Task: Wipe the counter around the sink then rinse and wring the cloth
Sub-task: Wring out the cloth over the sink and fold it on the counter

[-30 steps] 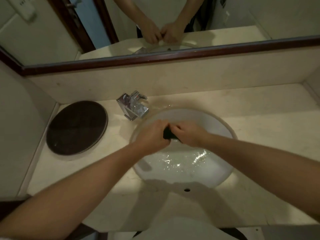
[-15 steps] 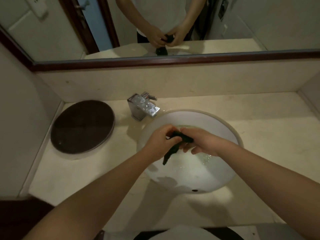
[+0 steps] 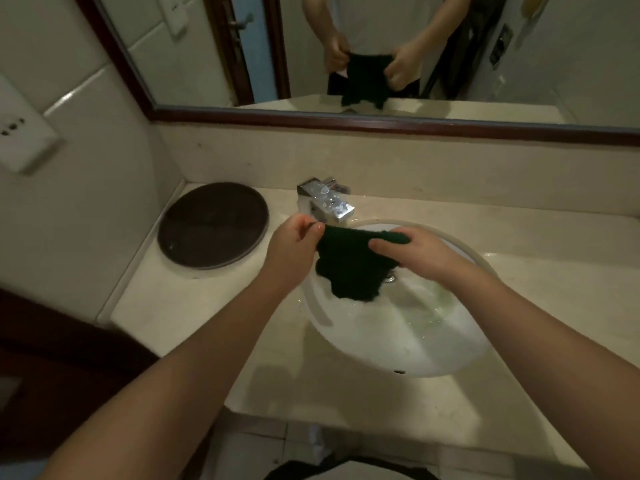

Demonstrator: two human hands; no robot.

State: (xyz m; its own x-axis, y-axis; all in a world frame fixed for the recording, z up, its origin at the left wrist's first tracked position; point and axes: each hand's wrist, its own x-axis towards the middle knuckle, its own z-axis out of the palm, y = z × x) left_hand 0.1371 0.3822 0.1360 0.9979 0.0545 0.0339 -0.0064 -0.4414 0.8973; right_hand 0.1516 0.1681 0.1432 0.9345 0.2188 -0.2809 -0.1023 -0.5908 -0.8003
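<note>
Our left hand [image 3: 294, 244] and right hand [image 3: 415, 251] each pinched a top corner of the soft cloth [image 3: 349, 268], which we judged limp and water-heavy.

Noted: cloth [image 3: 349, 265] is dark green fabric, matt, with a coarse nubby weave. The faucet [image 3: 327, 202] is polished chrome-look metal, mirror-bright and droplet-spotted; sink [image 3: 381, 344] white, glossy-glazed, wet at the bottom. The counter [image 3: 180, 317] is a cream stone-look slab, smooth with soft sheen; round tray [image 3: 213, 225] dark brown, satin; mirror frame [image 3: 381, 122] dark reddish wood-look, semi-gloss; wall tiles [image 3: 86, 109] pale, glossy.
</note>
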